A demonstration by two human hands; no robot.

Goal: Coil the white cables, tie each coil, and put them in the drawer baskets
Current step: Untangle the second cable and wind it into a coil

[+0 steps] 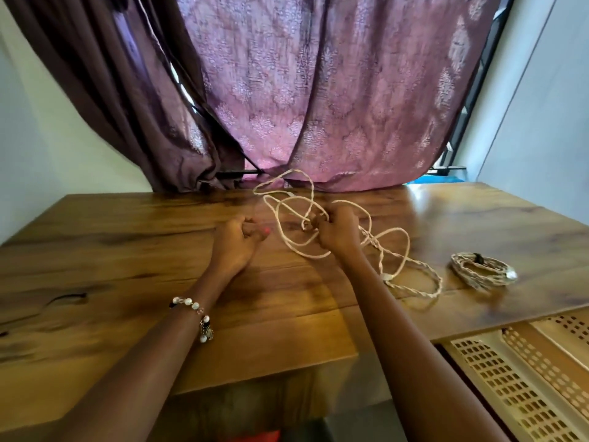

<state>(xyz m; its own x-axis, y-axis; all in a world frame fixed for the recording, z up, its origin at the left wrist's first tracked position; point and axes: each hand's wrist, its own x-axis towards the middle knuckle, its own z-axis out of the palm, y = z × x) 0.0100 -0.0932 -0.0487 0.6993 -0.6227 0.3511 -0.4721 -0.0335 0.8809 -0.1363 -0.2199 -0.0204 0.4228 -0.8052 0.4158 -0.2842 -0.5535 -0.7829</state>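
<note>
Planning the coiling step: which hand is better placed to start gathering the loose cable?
Right. The right hand already grips the loose white cable; the left hand rests on the table, holding nothing.

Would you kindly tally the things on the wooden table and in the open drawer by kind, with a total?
Loose white cables: 1, gripped by the right hand
Coiled, tied cables: 1
Black ties on the table: 1
Drawer baskets: 2
Total: 5

Bare forearms, beaded bracelet (pixel 195 314) on left wrist, pink-painted nail (pixel 266 231)
</note>
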